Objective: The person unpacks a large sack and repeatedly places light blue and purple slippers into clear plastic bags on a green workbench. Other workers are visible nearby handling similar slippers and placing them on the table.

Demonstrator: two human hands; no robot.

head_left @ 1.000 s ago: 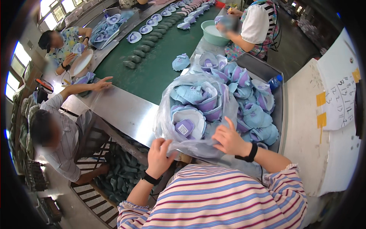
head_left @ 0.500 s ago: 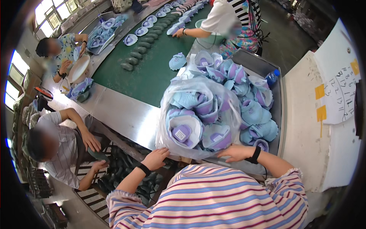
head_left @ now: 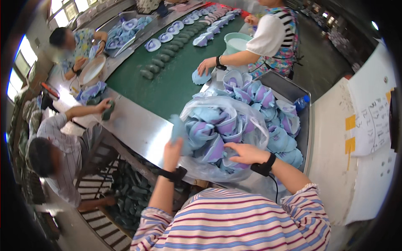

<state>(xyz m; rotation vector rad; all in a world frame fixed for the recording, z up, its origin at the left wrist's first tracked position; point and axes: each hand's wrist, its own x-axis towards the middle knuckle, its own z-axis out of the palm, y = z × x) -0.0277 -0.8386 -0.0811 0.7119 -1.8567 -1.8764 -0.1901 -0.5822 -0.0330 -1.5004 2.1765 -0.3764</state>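
Note:
A clear plastic bag full of light blue and purple shoe uppers lies open in front of me. My left hand, smeared by motion, is at the bag's left edge. In it is a light blue shoe upper, also blurred. Inside the bag mouth, my right hand has its thumb and fingers around the edge of another upper; its fingertips are partly hidden. Both wrists wear black bands, and a cord hangs from the right one.
Under the bag, a metal tray holds more uppers and a blue-capped bottle. A green conveyor carries rows of dark shoe lasts and uppers. Co-workers sit at the left; another stands beyond the tray, touching an upper. Lasts fill a rack below left.
My hands have moved from the bag's near rim to the uppers. The left hand has lifted a blue one. The co-worker across has reached to the upper at the belt's end.

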